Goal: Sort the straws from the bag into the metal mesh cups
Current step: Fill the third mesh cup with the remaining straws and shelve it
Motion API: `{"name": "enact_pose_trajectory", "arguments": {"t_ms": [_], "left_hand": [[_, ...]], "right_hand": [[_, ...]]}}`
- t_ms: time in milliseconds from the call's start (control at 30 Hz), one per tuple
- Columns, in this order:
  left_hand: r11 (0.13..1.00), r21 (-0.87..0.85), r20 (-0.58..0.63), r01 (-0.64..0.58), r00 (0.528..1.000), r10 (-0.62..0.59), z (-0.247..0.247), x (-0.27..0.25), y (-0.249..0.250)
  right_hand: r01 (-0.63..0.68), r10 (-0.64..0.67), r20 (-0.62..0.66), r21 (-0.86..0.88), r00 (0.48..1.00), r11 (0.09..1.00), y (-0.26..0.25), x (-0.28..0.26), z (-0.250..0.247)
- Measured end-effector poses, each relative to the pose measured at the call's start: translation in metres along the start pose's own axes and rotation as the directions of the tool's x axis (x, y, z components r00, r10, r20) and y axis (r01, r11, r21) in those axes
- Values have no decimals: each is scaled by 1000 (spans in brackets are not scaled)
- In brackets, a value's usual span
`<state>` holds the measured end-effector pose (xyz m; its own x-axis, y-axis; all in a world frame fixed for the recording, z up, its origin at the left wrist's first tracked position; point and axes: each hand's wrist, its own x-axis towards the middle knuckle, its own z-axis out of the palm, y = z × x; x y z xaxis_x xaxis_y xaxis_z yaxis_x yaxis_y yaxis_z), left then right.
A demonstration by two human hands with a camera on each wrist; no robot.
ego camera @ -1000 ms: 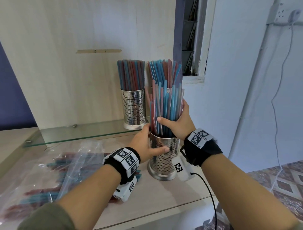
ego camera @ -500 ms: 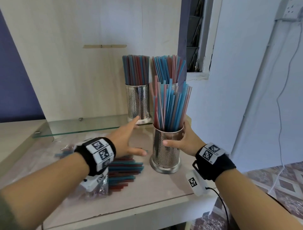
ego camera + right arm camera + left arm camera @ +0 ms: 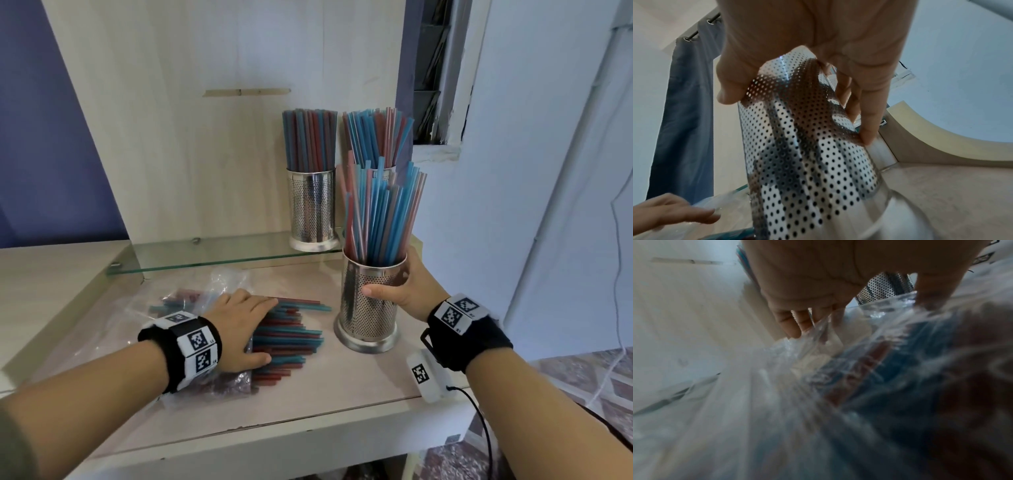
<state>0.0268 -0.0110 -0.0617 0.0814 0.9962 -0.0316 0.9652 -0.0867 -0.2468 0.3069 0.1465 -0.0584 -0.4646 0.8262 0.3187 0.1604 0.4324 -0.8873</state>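
My right hand (image 3: 404,291) grips the near metal mesh cup (image 3: 370,318), thumb in front and fingers behind; the right wrist view shows the right hand (image 3: 797,113) wrapped round the cup's perforated wall (image 3: 807,154). The cup stands on the counter and holds a fanned bunch of blue and red straws (image 3: 380,212). My left hand (image 3: 239,329) lies flat on the loose straws (image 3: 291,337) that stick out of the clear plastic bag (image 3: 191,308). In the left wrist view, its fingers (image 3: 793,324) touch the bag (image 3: 838,369).
Two more mesh cups full of straws stand on the glass shelf (image 3: 205,253): one on the left (image 3: 311,209) and one (image 3: 376,137) behind the near cup. A wooden back panel rises behind them. The counter's front edge (image 3: 274,431) is near; a white wall stands to the right.
My left hand let go of the near cup and dropped left onto the straws at the bag's mouth. My right hand slid from the straw bunch down to the cup's side.
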Motion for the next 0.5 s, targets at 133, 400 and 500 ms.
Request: {"name": "enact_pose_trajectory", "arguments": {"t_ms": [133,400,500], "left_hand": [[998,70,86,4,996,-10,2,6,1],[994,106,95,14,995,-24,5,21,5],[998,63,70,17,997,-22,0,26,9]], "right_hand": [[1,-1,-13,18,1000,1000,0,-2,2],[34,-33,-10,36,999,999,-3,-5,4],[36,-36,-12,43,999,998,-1,-4,4]]}}
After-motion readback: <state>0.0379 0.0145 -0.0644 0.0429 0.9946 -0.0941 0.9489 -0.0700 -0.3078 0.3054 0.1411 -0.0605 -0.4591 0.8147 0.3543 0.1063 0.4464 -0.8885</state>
